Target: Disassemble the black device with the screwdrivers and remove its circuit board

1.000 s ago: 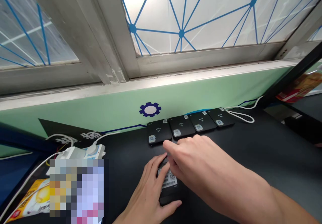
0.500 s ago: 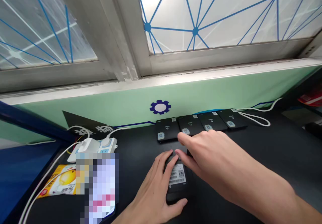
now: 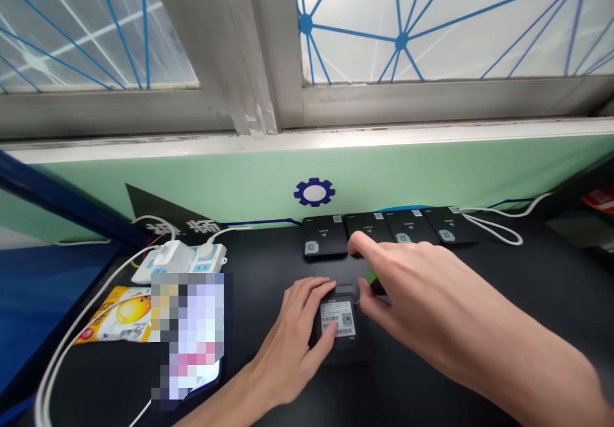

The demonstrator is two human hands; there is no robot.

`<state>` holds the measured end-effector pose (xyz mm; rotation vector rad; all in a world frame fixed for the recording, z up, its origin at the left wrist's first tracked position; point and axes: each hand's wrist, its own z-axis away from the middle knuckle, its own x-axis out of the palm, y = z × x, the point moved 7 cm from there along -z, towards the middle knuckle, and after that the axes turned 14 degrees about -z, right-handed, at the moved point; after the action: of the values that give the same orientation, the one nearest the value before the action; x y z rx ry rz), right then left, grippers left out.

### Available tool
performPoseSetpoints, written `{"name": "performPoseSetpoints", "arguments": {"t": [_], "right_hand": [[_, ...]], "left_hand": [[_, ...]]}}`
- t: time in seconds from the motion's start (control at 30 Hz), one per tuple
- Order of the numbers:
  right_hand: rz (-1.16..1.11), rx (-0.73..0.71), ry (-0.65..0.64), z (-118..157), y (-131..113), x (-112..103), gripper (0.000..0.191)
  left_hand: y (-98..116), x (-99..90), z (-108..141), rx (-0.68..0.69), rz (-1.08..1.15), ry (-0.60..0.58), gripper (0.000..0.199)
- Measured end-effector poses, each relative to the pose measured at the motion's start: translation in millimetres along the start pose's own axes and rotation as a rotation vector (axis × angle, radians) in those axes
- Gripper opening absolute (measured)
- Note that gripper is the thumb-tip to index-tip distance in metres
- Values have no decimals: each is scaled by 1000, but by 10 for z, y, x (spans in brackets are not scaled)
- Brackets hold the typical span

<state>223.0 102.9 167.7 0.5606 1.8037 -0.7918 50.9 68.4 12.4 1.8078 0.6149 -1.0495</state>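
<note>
A small flat black device [image 3: 343, 291] with a white printed label [image 3: 346, 317] lies on the dark desk. My left hand [image 3: 295, 334] grips it from the left: fingers over the far left edge, thumb down on the label. From the right, my right hand [image 3: 407, 273] is closed round a screwdriver-like tool [image 3: 373, 277] with a green and black handle. Most of that handle is hidden by the hand. A thin shaft seems to reach the device's right edge near the far corner; its tip is too small to make out.
Several black devices with stickers [image 3: 325, 235] lie in a row along the green wall panel. To the left are a white power strip [image 3: 192, 261] with plugs and cables, a yellow snack packet [image 3: 119, 315] and a lit phone [image 3: 196, 344], partly pixelated. White cable [image 3: 499, 229] lies back right.
My left thumb has moved from the desk side onto the label. The green of the tool now shows below my right hand. The camera view has shifted slightly.
</note>
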Motion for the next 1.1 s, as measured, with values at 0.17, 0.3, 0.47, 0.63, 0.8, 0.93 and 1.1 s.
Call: {"name": "performPoseSetpoints", "arguments": {"t": [0.17,0.3,0.47,0.63,0.8,0.93,1.1], "right_hand": [[90,49,-100,-76,-70,-48,22],[71,62,-123,-93,-79,-19,17],[78,90,-84,-99,-107,12,20],[133,19,-60,-89,-181,-25,12],[182,-94,-98,3,-201,0,19],[171,-179,-3,101,-179,-13,7],[112,-223,13,231,-103,-43,41]], "left_hand": [[-26,19,-13,5,-16,17,43],[-13,12,-30,14,-28,1,44],[25,-14,-47,21,-40,-28,46],[63,-48,-59,53,-50,10,46],[57,-39,-71,40,-72,3,44],[43,-21,-69,37,-80,-23,44],[40,-31,-71,38,-81,-19,44]]}}
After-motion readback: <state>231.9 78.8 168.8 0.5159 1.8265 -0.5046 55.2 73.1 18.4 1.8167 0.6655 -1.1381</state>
